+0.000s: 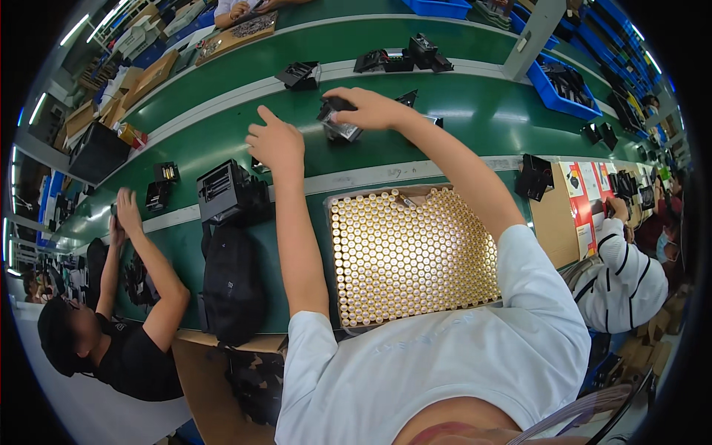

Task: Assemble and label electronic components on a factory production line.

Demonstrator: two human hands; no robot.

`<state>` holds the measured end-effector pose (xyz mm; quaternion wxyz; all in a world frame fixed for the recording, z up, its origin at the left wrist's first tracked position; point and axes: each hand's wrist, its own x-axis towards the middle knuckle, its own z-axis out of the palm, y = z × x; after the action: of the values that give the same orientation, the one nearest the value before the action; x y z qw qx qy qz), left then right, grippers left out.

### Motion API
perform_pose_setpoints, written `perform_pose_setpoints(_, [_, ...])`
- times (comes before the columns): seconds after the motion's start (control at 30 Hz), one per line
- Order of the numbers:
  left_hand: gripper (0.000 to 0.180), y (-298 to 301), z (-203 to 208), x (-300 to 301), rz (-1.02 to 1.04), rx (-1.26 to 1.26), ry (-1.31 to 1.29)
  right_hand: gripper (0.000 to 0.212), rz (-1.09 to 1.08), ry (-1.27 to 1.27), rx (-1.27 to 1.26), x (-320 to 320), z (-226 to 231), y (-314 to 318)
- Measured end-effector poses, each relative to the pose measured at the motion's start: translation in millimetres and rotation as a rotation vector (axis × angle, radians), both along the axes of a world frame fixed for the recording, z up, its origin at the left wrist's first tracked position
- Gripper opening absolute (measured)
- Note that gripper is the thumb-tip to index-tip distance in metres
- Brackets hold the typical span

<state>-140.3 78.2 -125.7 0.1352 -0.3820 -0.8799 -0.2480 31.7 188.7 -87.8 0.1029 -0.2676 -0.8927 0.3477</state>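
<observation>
Over the green conveyor belt, my right hand grips a small black device with a shiny, clear-looking face. My left hand is to its left, apart from it, index finger stretched out and the others loosely bent. Nothing shows in its fingers. A small black piece lies partly hidden beneath that hand. Close in front of me, a tray of batteries stands below my arms, packed upright with pale round ends up. A black device with open slots stands left of my left forearm.
A black bag lies left of the batteries. Further black units sit along the far rail, near a blue bin. At left a co-worker raises both hands; at right another person handles items beside red-and-white boxes.
</observation>
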Motion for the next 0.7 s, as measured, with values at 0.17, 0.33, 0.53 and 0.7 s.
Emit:
perform_pose_setpoints(0.17, [0.049, 0, 0, 6, -0.001, 0.072, 0.304, 0.052, 0.142, 0.2, -0.146, 49, 38, -49])
perform_pose_setpoints(0.33, [0.051, 8, -5, 11, -0.353, 0.136, 0.114, 0.056, 0.562, 0.272, -0.033, 115, 51, -108])
perform_pose_setpoints(0.53, [0.056, 31, -14, 33, -0.759, 0.035, -0.325, 0.053, 0.552, 0.113, 0.246, 162, 37, -159])
perform_pose_setpoints(0.7, [0.062, 66, -21, 37, -0.974, -0.074, -0.498, 0.049, 0.539, 0.06, 0.105, 180, 33, -162])
